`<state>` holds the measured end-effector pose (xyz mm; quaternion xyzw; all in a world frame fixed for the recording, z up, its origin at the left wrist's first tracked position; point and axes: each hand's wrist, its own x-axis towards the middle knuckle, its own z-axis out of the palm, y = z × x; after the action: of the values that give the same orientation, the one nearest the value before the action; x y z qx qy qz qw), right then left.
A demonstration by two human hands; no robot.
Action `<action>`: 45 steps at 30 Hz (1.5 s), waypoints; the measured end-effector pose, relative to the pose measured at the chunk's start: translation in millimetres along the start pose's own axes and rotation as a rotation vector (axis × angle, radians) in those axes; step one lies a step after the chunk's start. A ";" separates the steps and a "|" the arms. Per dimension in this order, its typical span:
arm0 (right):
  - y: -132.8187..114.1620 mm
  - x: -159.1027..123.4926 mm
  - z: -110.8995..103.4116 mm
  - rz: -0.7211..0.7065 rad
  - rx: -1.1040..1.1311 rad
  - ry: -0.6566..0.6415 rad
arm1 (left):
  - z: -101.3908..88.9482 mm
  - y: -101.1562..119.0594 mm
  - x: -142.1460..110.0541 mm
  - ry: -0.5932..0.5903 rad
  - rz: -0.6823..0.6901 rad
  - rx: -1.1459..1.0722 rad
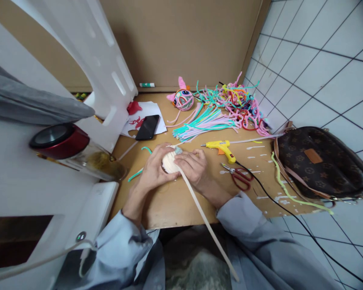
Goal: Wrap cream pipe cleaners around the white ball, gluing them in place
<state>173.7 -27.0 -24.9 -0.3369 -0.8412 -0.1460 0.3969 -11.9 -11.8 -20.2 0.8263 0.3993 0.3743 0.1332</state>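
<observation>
My left hand (153,168) is wrapped round a cream-coloured ball (169,162) that looks wound with fuzzy strips, with a pale blue patch at its top. My right hand (195,165) presses closed fingers against the ball's right side, where a long cream pipe cleaner (208,224) comes out and hangs towards my lap. Its exact pinch point is partly hidden by the fingers. Just right of my right hand lie a yellow glue gun (220,146) with a glue stick in its back and red-handled scissors (240,177), blades apart. Teal pipe cleaner pieces (136,174) are beside my left hand.
Behind my hands lies a bundle of teal and pink pipe cleaners (204,124), with a tangled heap (238,98) and a pink-eared decorated ball (183,99). A phone (148,127) rests on paper at left, near a glass bottle (93,157). A brown bag (326,161) stands right.
</observation>
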 end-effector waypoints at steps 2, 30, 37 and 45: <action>-0.2 0.9 -0.2 0.004 0.011 0.049 | 1.0 2.0 1.2 0.005 0.004 -0.047; -6.2 4.7 -5.9 0.022 0.037 0.200 | 2.1 7.3 -1.3 0.008 -0.005 -0.031; -8.0 7.5 -5.9 0.019 0.025 0.238 | 2.0 8.2 0.1 0.025 0.036 0.076; -7.4 4.3 -1.8 0.055 0.075 0.251 | 0.2 11.6 3.4 0.016 0.062 0.024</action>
<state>167.8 -31.4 -20.3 -0.3239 -0.7801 -0.1445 0.5154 -4.0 -16.7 -12.6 0.8368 0.3790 0.3801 0.1084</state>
